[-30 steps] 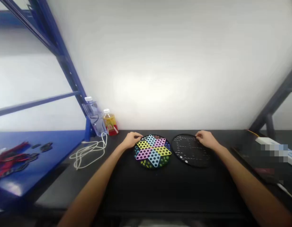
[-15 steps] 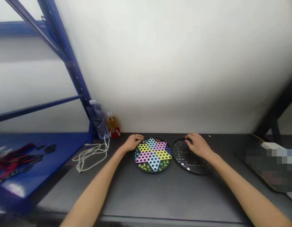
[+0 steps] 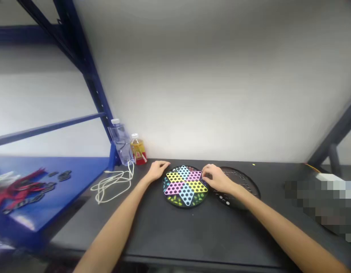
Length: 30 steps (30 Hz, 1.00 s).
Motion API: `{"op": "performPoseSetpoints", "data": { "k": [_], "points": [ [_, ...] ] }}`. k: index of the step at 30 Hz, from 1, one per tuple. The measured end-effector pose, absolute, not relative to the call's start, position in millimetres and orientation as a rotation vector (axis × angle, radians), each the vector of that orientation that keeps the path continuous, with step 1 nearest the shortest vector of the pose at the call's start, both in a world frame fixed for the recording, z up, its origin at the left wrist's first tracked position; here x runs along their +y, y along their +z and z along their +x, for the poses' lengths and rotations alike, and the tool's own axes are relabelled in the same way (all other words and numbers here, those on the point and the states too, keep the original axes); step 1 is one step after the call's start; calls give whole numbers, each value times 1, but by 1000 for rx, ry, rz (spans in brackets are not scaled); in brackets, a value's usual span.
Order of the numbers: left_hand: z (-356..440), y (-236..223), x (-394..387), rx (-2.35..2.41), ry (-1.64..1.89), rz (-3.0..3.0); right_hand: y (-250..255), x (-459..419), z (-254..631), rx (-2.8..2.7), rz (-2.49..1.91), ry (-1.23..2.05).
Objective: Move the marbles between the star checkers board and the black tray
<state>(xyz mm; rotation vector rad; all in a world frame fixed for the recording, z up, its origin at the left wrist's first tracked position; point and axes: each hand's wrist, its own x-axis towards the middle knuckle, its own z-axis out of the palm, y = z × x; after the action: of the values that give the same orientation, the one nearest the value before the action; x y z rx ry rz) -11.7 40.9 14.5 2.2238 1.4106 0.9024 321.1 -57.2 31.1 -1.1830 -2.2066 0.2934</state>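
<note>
Your left hand [image 3: 156, 170] and right hand [image 3: 217, 179] are both bare, as are your left forearm [image 3: 121, 223] and right forearm [image 3: 268, 218] for the whole length that shows. Your forearms look slender, narrowest at the wrists and widening behind them; finer details of your fingers seem too small to judge.

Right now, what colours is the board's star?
The star is light blue, pink and yellow, seen in the head view.

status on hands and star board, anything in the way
Left hand left of star board. Right hand at its right edge. Board flat on table. Right arm hides part of black disc.
</note>
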Motion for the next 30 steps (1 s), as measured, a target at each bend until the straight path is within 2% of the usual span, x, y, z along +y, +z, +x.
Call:
{"op": "performPoseSetpoints", "data": {
  "k": [7,12,15,20,23,26,30],
  "points": [
    [-12,7,47,1442,939,2331,26,-52,313,-2319,-1266,234],
    [-11,5,47,1437,936,2364,24,-49,317,-2218,-1260,349],
    [-11,4,48,1448,930,2370,28,-46,328,-1942,-1259,581],
    [-9,5,47,1416,924,2413,33,-38,346,-1210,-1047,1323],
    [-8,6,45,1382,909,2467,30,-37,345,-1063,-985,1497],
    [-7,7,45,1369,895,2483,27,-38,336,-1185,-1111,1384],
    [-7,7,45,1356,872,2516,25,-44,323,-1725,-1385,783]
  ]
}}
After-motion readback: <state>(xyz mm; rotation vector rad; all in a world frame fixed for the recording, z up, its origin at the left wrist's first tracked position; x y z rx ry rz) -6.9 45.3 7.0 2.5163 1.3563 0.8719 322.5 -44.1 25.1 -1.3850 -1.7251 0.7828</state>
